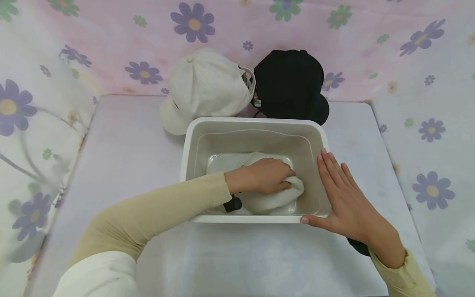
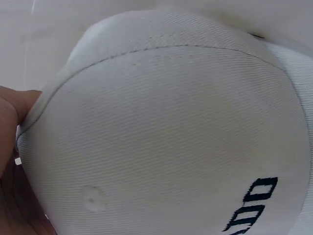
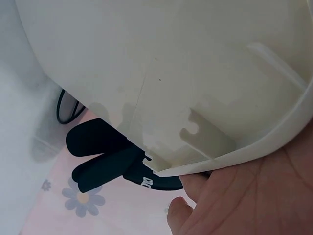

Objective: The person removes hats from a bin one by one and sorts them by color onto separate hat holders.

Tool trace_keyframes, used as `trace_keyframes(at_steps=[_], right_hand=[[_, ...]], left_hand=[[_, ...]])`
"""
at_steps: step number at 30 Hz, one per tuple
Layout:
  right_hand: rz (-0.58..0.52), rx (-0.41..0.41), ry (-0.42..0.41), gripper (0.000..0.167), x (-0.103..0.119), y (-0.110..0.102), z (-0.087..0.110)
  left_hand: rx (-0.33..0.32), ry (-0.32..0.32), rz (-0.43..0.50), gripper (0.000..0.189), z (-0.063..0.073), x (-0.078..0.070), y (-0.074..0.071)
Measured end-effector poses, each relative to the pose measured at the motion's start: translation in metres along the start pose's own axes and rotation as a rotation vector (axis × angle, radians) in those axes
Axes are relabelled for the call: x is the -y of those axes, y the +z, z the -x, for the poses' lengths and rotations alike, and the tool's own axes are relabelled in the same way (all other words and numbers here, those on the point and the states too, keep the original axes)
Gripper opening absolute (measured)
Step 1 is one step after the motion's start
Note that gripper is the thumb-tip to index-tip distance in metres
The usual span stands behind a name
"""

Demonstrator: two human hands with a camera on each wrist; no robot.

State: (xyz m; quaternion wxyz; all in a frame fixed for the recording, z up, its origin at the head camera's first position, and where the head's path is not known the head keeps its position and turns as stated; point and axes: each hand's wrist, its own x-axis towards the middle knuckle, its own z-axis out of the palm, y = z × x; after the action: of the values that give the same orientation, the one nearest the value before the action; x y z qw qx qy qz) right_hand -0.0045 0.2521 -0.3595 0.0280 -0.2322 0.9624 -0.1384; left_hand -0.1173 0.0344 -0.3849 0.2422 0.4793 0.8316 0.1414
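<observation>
Inside the white plastic bin (image 1: 245,219), a white cap (image 1: 272,201) lies in the lower right part. My left hand (image 1: 265,175) reaches in and grips the cap's edge, fingers curled over it. Close up in the left wrist view, the cap (image 2: 161,117) shows a curved seam and dark embroidered lettering, with the left fingers at its left edge. My right hand (image 1: 346,202) rests against the bin's right side, fingers straight along the rim and thumb at the front edge. From below, the right wrist view shows the bin's outer wall (image 3: 146,63) and the palm (image 3: 254,196) by its rim.
Behind the bin, an off-white cap (image 1: 209,86) and a black cap (image 1: 289,84) sit side by side on the pale-covered table (image 1: 130,136). Flower-patterned cloth (image 1: 230,24) hangs at the back and both sides.
</observation>
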Motion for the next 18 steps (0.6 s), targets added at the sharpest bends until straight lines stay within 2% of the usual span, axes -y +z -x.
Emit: trace_keyframes(at_steps=[5, 8, 14, 18], right_hand=[[-0.004, 0.004, 0.004, 0.130, 0.001, 0.000, -0.002], [-0.007, 0.006, 0.008, 0.131, 0.002, 0.000, -0.002], [-0.014, 0.004, 0.010, 0.131, 0.002, 0.000, -0.002], [-0.020, 0.008, 0.012, 0.131, 0.002, 0.000, -0.003]], left_hand=[[0.006, -0.008, 0.076, 0.022, 0.003, 0.003, -0.003], [0.004, 0.024, 0.105, 0.023, 0.004, 0.004, -0.006], [-0.079, 0.118, 0.160, 0.021, 0.003, 0.006, -0.010], [-0.107, 0.123, 0.189, 0.021, 0.004, 0.009, -0.012]])
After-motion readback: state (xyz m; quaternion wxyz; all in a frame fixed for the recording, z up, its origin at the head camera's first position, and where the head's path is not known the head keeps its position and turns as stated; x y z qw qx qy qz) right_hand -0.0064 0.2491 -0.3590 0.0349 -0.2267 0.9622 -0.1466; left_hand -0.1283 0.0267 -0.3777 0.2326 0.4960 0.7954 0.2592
